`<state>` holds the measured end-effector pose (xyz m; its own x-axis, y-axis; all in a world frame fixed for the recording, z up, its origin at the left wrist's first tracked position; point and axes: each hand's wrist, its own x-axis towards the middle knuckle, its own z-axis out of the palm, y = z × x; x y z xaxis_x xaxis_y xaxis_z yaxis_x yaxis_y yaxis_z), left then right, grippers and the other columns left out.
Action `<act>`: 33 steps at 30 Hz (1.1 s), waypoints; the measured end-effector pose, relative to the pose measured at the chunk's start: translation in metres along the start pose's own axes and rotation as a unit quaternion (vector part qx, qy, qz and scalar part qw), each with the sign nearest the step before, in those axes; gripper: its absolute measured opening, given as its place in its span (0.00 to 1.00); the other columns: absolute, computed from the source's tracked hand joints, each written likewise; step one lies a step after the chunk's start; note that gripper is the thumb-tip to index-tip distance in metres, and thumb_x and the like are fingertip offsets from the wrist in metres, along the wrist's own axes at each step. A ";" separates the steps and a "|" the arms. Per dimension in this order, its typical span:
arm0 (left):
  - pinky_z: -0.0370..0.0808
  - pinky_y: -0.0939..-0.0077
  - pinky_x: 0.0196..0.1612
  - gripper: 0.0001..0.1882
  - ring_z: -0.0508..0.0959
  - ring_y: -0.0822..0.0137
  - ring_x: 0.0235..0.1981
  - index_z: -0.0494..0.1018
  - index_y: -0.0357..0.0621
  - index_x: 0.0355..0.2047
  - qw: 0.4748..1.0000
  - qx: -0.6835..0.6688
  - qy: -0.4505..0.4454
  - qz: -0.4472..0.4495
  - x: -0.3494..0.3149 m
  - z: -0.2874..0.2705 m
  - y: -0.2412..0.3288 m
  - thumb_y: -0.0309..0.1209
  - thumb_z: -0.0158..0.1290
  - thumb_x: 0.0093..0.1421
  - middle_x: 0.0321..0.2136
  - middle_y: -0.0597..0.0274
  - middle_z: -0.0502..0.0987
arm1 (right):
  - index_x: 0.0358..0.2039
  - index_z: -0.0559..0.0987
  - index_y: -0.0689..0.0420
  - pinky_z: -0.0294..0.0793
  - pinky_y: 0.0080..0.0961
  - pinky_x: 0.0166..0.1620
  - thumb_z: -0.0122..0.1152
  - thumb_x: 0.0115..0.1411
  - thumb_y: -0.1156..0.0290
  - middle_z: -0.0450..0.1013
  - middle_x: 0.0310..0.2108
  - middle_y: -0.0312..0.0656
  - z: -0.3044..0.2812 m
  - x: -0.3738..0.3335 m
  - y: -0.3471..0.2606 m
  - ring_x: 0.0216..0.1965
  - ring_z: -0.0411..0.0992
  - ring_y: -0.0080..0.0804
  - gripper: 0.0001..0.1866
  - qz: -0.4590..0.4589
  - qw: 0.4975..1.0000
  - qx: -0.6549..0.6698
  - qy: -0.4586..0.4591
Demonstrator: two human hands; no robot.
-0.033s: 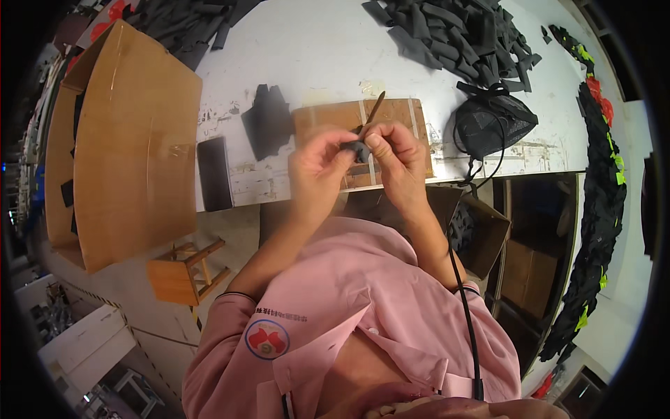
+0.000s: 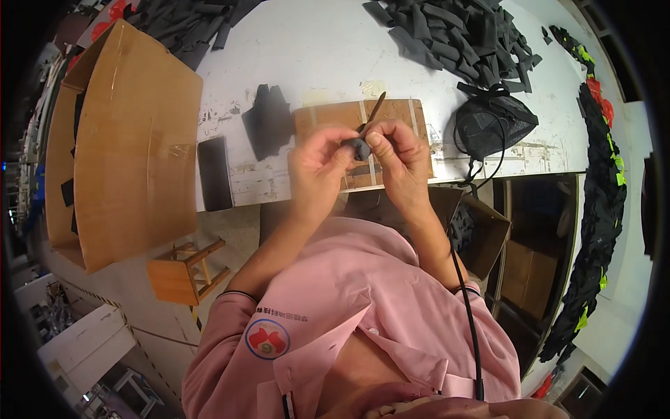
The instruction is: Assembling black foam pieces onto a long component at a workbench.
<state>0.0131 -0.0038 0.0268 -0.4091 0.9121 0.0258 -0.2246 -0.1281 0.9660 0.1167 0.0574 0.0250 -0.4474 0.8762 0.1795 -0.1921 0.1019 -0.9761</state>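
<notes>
In the head view, a small dark grey piece (image 2: 361, 149) is held between the left hand (image 2: 317, 157) and the right hand (image 2: 398, 150), above the near part of the surface (image 2: 258, 188) and a brown cardboard slab (image 2: 328, 115) crossed by pale strips. Its near end is seen as a blunt, rounded, matt tip. It is pinched narrowly by thumb and fingers of the left hand; the right hand is likewise drawn to a pinch just beside it. A slim brown stick (image 2: 376, 109) is seen beyond the fingers, slanted to the far right.

On the pink shirt (image 2: 321, 279), a round emblem (image 2: 267, 339) is borne, a red shape within a blue ring, with a row of dark characters set beside it.

Most of the dark piece is covered by the fingers, as is the stick's near end; whether the two are joined, and by which hand the stick is gripped, cannot be told. The heap of dark grey strips (image 2: 453, 35) at the far right is cut off by the frame, and the carton's (image 2: 139, 153) contents are mostly hidden.
</notes>
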 end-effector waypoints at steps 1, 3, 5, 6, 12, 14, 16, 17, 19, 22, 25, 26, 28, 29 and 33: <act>0.63 0.92 0.19 0.09 0.65 0.83 0.16 0.68 0.35 0.34 1.000 -0.024 0.012 0.000 0.002 0.002 0.003 0.19 0.47 0.51 0.23 0.65 0.71 | 0.23 0.69 0.61 0.63 0.14 0.26 0.52 0.53 0.72 0.66 0.23 0.33 0.001 0.002 -0.008 0.24 0.62 0.15 0.06 0.000 1.000 0.002 -0.001; 0.59 0.92 0.16 0.08 0.63 0.83 0.13 0.67 0.35 0.34 0.999 -0.050 -0.009 -0.013 0.012 -0.001 0.011 0.21 0.46 0.52 0.24 0.62 0.72 | 0.23 0.68 0.61 0.62 0.11 0.24 0.51 0.53 0.73 0.66 0.21 0.33 0.000 0.007 -0.022 0.21 0.61 0.15 0.06 0.010 0.999 -0.040 0.025; 0.54 0.92 0.12 0.09 0.59 0.85 0.08 0.64 0.35 0.37 0.887 -0.405 -0.193 -0.108 0.026 -0.003 0.021 0.22 0.43 0.54 0.27 0.58 0.72 | 0.22 0.69 0.61 0.54 0.11 0.18 0.50 0.54 0.69 0.60 0.13 0.29 -0.007 0.021 -0.039 0.17 0.56 0.13 0.09 0.049 0.998 -0.039 0.006; 0.50 0.92 0.10 0.10 0.55 0.86 0.04 0.63 0.34 0.39 0.832 -0.474 -0.239 -0.161 0.031 0.000 0.031 0.24 0.39 0.56 0.29 0.56 0.72 | 0.21 0.69 0.61 0.53 0.11 0.18 0.50 0.54 0.67 0.59 0.13 0.28 -0.007 0.027 -0.050 0.16 0.55 0.13 0.11 0.074 0.997 0.019 -0.020; 0.48 0.91 0.10 0.09 0.53 0.85 0.04 0.65 0.37 0.36 0.774 -0.533 -0.227 -0.255 0.060 -0.001 0.014 0.25 0.39 0.56 0.25 0.62 0.72 | 0.20 0.70 0.60 0.52 0.11 0.17 0.52 0.54 0.63 0.59 0.13 0.28 -0.026 0.052 -0.026 0.14 0.54 0.14 0.13 0.165 0.984 0.034 -0.054; 0.48 0.91 0.10 0.08 0.53 0.84 0.04 0.65 0.37 0.36 0.783 -0.519 -0.161 -0.304 0.060 -0.006 -0.012 0.24 0.39 0.55 0.25 0.63 0.72 | 0.21 0.69 0.59 0.54 0.12 0.17 0.53 0.53 0.63 0.61 0.15 0.31 -0.040 0.047 0.004 0.15 0.56 0.16 0.13 0.287 0.940 0.169 -0.076; 0.49 0.91 0.10 0.07 0.54 0.84 0.05 0.65 0.38 0.34 0.796 -0.504 -0.165 -0.291 0.056 -0.005 -0.019 0.22 0.39 0.54 0.22 0.64 0.71 | 0.21 0.69 0.59 0.54 0.12 0.17 0.53 0.53 0.63 0.61 0.15 0.32 -0.039 0.049 0.009 0.15 0.56 0.17 0.12 0.271 0.939 0.193 -0.090; 0.49 0.91 0.10 0.07 0.54 0.84 0.05 0.65 0.38 0.34 0.797 -0.502 -0.165 -0.293 0.055 -0.005 -0.016 0.22 0.39 0.54 0.22 0.64 0.71 | 0.21 0.70 0.59 0.54 0.12 0.18 0.52 0.53 0.63 0.62 0.16 0.33 -0.038 0.051 0.010 0.15 0.57 0.17 0.12 0.251 0.938 0.216 -0.102; 0.49 0.90 0.10 0.08 0.54 0.84 0.05 0.64 0.38 0.34 0.809 -0.500 -0.077 -0.299 0.059 -0.003 -0.003 0.21 0.40 0.54 0.20 0.64 0.70 | 0.22 0.70 0.58 0.55 0.11 0.19 0.51 0.54 0.65 0.62 0.16 0.32 -0.042 0.059 0.012 0.16 0.58 0.16 0.11 0.259 0.933 0.212 -0.129; 0.50 0.90 0.10 0.10 0.54 0.83 0.06 0.63 0.36 0.38 0.906 -0.361 -0.117 -0.188 0.041 0.017 0.031 0.22 0.40 0.55 0.19 0.64 0.69 | 0.22 0.70 0.58 0.58 0.09 0.22 0.51 0.53 0.64 0.63 0.17 0.29 -0.036 0.065 -0.021 0.17 0.58 0.15 0.10 0.159 0.966 0.123 -0.164; 0.50 0.89 0.10 0.11 0.54 0.83 0.06 0.63 0.36 0.40 0.976 -0.179 -0.091 -0.082 0.040 0.012 0.012 0.21 0.40 0.55 0.21 0.63 0.71 | 0.22 0.71 0.58 0.58 0.09 0.23 0.52 0.53 0.64 0.63 0.17 0.29 -0.043 0.069 0.005 0.18 0.59 0.15 0.11 0.169 0.960 0.085 -0.208; 0.50 0.89 0.10 0.10 0.54 0.83 0.06 0.64 0.36 0.39 0.948 -0.272 -0.083 -0.146 0.045 0.005 0.000 0.21 0.40 0.55 0.22 0.62 0.71 | 0.22 0.70 0.58 0.58 0.10 0.23 0.52 0.53 0.65 0.63 0.17 0.30 -0.047 0.066 0.019 0.18 0.59 0.15 0.10 0.192 0.954 0.087 -0.212; 0.50 0.90 0.10 0.08 0.53 0.83 0.05 0.65 0.37 0.36 0.902 -0.370 -0.081 -0.206 0.052 -0.002 -0.010 0.22 0.41 0.55 0.22 0.61 0.72 | 0.22 0.70 0.59 0.58 0.12 0.21 0.52 0.53 0.64 0.63 0.16 0.31 -0.043 0.057 0.027 0.17 0.59 0.16 0.11 0.222 0.943 0.171 -0.179; 0.50 0.90 0.10 0.08 0.53 0.83 0.05 0.65 0.37 0.36 0.903 -0.370 -0.079 -0.206 0.056 -0.005 -0.014 0.22 0.41 0.55 0.22 0.61 0.72 | 0.22 0.70 0.59 0.58 0.12 0.21 0.52 0.53 0.64 0.62 0.16 0.32 -0.039 0.054 0.027 0.17 0.59 0.17 0.11 0.213 0.945 0.190 -0.162; 0.50 0.89 0.10 0.10 0.53 0.83 0.04 0.65 0.33 0.37 0.807 -0.506 -0.070 -0.295 0.070 -0.005 -0.006 0.21 0.38 0.55 0.23 0.59 0.72 | 0.21 0.70 0.59 0.58 0.12 0.21 0.52 0.54 0.64 0.62 0.16 0.31 -0.040 0.064 0.018 0.17 0.58 0.17 0.12 0.244 0.954 0.103 -0.143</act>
<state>-0.0185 0.0587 0.0217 0.1214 0.9563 -0.2659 -0.9806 0.1570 0.1170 0.1195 0.1341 0.0143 -0.7414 0.6286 -0.2347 -0.0552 -0.4057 -0.9123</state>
